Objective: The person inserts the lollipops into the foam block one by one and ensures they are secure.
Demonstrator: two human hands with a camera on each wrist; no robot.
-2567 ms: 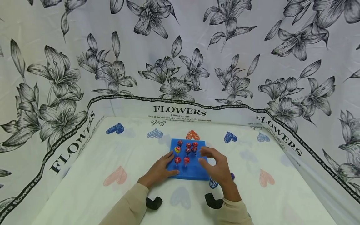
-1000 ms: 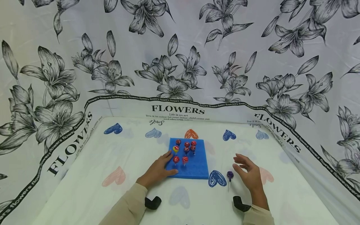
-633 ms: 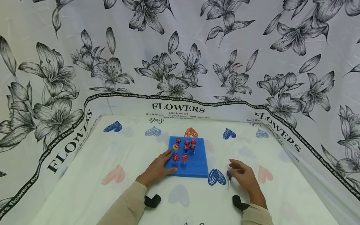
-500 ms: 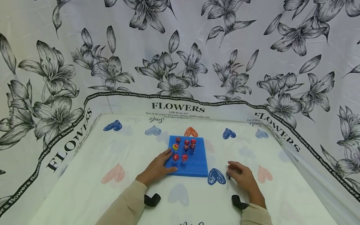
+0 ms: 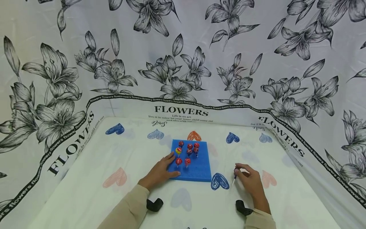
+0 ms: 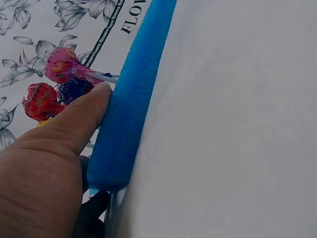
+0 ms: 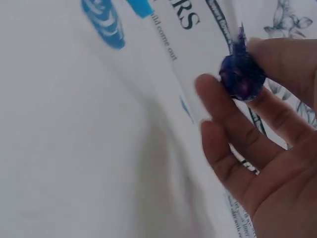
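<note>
My right hand (image 5: 251, 180) pinches a purple-wrapped lollipop (image 7: 241, 78) between thumb and fingers, right of the board. In the head view its white stick (image 5: 233, 182) points down toward the table, and the head is partly covered by the fingers. My left hand (image 5: 159, 170) rests on the left side of a blue foam board (image 5: 197, 173), fingers along the left edge and thumb on the top near the front. Several lollipops stand upright in the board, among them a yellow one (image 5: 178, 150), a red one (image 5: 178, 161) and a pink one (image 6: 62, 65).
A white cloth printed with hearts covers the table (image 5: 137, 156). Behind and at the sides hangs a white curtain (image 5: 183, 28) with black flower drawings. Black wrist mounts (image 5: 154, 205) sit at both sleeves.
My right hand moved from the board to the purple lollipop lying on the right, took hold of it and tilted it slightly up. The left hand stayed on the board.
</note>
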